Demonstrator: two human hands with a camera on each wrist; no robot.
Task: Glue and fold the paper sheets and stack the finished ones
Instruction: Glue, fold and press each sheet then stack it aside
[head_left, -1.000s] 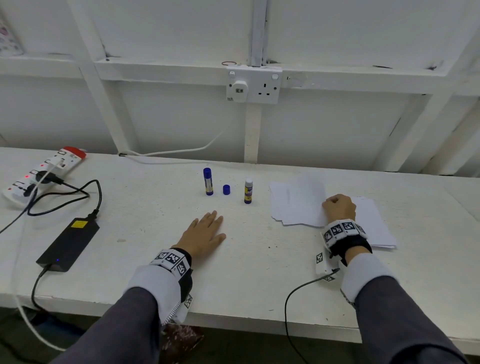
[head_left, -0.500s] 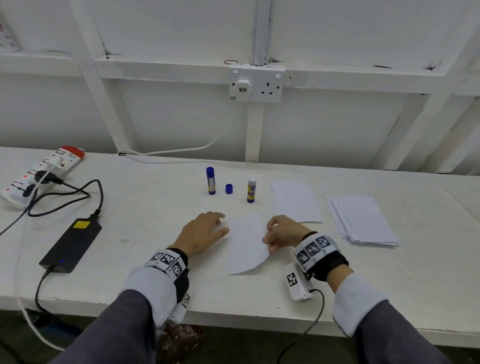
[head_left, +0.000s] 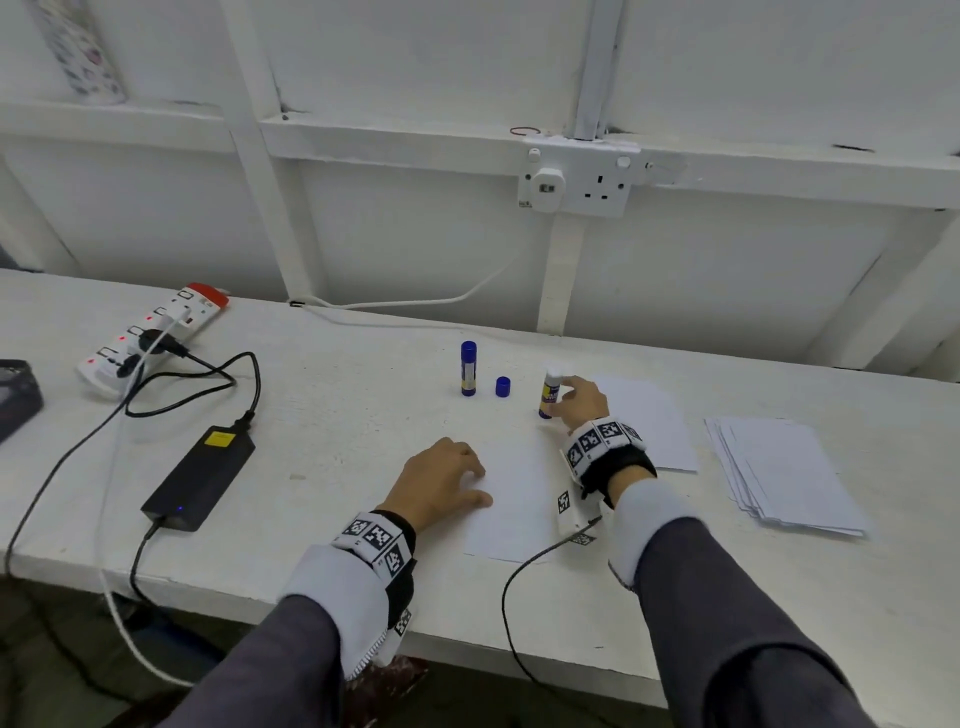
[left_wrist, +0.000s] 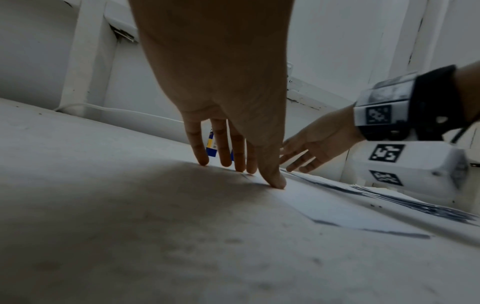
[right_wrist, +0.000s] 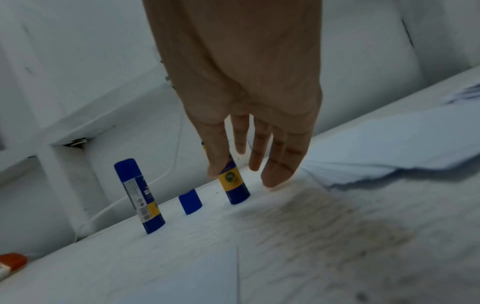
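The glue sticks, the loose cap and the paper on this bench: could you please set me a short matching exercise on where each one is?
Things:
1. capped glue stick
2. uncapped glue stick
3. loose blue cap
4. single paper sheet

Places:
A. under the left hand's fingertips
B. standing between the two glue sticks
C. at the right hand's fingers
D. leftmost in the row, standing untouched

Pairs: 1-D, 2-C, 3-B, 4-A

Head view looks down over the table; both wrist views skim it closely, sharing the glue sticks.
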